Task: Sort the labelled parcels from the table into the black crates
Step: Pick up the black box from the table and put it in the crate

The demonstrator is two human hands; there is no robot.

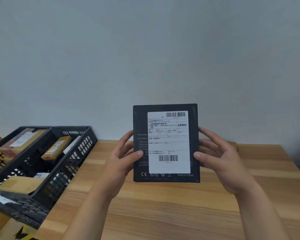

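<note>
Both hands raised, left hand [123, 158] and right hand [220, 160] gripping upright black parcel [139, 122] edges.

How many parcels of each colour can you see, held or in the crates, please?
Black parcel, held up by the left hand and right hand: 1
Brown cardboard parcels, one in the far crate at, one in the near crate at: 2
Yellow-orange parcel: 1
Total clearly seen: 4; others are partly hidden.
</note>
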